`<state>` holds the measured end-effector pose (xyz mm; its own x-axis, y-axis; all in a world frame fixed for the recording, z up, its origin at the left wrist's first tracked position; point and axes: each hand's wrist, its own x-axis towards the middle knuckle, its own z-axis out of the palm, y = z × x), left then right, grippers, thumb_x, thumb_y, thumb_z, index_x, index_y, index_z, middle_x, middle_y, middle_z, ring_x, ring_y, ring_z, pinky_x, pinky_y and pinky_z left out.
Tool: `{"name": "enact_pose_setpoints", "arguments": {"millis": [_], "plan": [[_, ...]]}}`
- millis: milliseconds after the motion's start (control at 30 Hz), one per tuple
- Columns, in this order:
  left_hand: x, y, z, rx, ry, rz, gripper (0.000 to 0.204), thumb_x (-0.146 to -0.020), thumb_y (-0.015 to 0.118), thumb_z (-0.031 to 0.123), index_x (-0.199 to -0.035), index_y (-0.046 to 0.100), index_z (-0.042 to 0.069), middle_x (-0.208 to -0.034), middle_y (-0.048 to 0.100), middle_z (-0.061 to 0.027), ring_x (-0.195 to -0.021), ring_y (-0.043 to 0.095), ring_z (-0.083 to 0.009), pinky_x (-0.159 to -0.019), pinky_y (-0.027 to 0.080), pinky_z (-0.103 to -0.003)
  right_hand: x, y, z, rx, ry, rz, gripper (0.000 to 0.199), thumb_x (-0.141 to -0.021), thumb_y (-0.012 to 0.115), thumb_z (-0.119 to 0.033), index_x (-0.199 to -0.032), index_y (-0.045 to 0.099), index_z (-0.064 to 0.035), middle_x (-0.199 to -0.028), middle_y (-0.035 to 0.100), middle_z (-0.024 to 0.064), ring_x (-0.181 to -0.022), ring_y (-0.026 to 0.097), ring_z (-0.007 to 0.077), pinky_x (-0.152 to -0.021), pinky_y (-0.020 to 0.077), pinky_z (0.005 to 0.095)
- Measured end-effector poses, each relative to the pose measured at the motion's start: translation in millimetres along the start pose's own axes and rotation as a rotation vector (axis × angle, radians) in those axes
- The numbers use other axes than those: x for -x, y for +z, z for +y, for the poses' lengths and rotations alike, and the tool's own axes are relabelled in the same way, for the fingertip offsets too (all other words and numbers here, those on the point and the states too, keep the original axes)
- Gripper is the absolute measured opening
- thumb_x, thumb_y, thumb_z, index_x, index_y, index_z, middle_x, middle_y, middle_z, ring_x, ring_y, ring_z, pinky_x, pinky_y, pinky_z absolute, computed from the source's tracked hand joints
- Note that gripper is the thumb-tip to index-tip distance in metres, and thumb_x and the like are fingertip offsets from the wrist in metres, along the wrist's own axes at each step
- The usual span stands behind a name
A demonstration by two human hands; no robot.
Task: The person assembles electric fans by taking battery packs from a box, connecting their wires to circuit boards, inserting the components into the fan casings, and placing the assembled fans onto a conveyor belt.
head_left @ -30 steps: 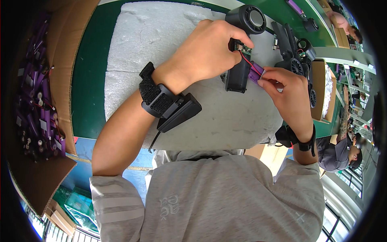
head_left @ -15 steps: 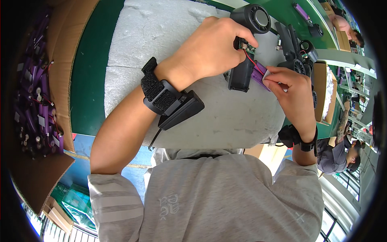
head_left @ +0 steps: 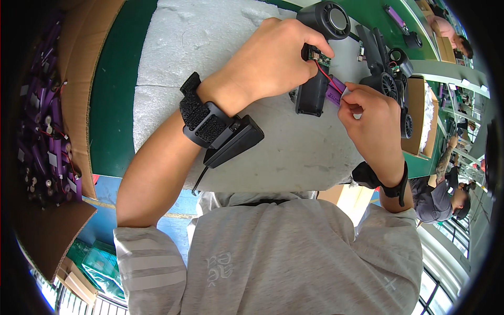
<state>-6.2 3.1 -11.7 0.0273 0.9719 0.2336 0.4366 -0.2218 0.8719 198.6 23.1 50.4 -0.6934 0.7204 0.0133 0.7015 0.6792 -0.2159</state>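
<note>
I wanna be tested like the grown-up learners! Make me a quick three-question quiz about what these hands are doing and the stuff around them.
1. True or false: the cardboard box full of purple cells is on the person's left.

2. Pick one. What colour is the wire that runs from the green circuit board toward the right hand?
A) blue
B) red
C) yellow

3. Which hand grips the black casing?

Key:
1. True.
2. B, red.
3. The left hand.
</note>
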Motion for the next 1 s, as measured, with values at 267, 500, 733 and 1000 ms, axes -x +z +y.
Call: {"name": "enact_pose_setpoints", "arguments": {"millis": [267,500,733,1000], "plan": [[1.1,-2.6,2.4,0.017,-0.021,-0.009,0.025,-0.076,0.067,0.004,-0.099,0.074,0.01,-0.08,0.068,-0.0159,-0.071,0.065,-0.0262,-0.069,0.053,-0.035,-1.2,-0.7,9.2,-0.193,0.032,0.061,0.007,-0.074,0.068,0.003,-0.08,0.064,0.0048,-0.085,0.069,0.0135,-0.063,0.065,0.026,-0.059,0.0522,0.0318],[1.4,-0.9,-0.5,0.029,0.027,0.016,0.03,-0.075,0.065,0.001,-0.103,0.073,0.01,-0.07,0.066,-0.0086,-0.062,0.061,-0.0138,-0.062,0.051,-0.028,-4.0,-7.3,12.7,-0.244,0.046,-0.067,0.008,-0.081,0.067,0.002,-0.086,0.062,0.0063,-0.098,0.07,0.0131,-0.069,0.067,0.0194,-0.068,0.0539,0.027],[0.3,0.9,-0.3,0.04,-0.008,0.029,0.023,-0.075,0.068,0.004,-0.096,0.075,0.011,-0.084,0.069,-0.0193,-0.077,0.068,-0.0327,-0.074,0.054,-0.038,-4.4,-4.6,15.0,-0.133,-0.052,-0.145,0.01,-0.081,0.062,0.005,-0.089,0.056,0.0046,-0.099,0.062,0.0144,-0.07,0.063,0.0244,-0.063,0.0493,0.0325],[1.2,-1.7,-0.7,0.025,-0.006,-0.004,0.031,-0.075,0.066,0.001,-0.103,0.074,0.01,-0.074,0.068,-0.0089,-0.066,0.064,-0.0147,-0.064,0.052,-0.028,-5.0,0.8,7.0,-0.074,-0.095,-0.112,0.014,-0.076,0.06,0.006,-0.082,0.048,0.0041,-0.087,0.053,0.0186,-0.069,0.057,0.0402,-0.062,0.0483,0.0411]]}}
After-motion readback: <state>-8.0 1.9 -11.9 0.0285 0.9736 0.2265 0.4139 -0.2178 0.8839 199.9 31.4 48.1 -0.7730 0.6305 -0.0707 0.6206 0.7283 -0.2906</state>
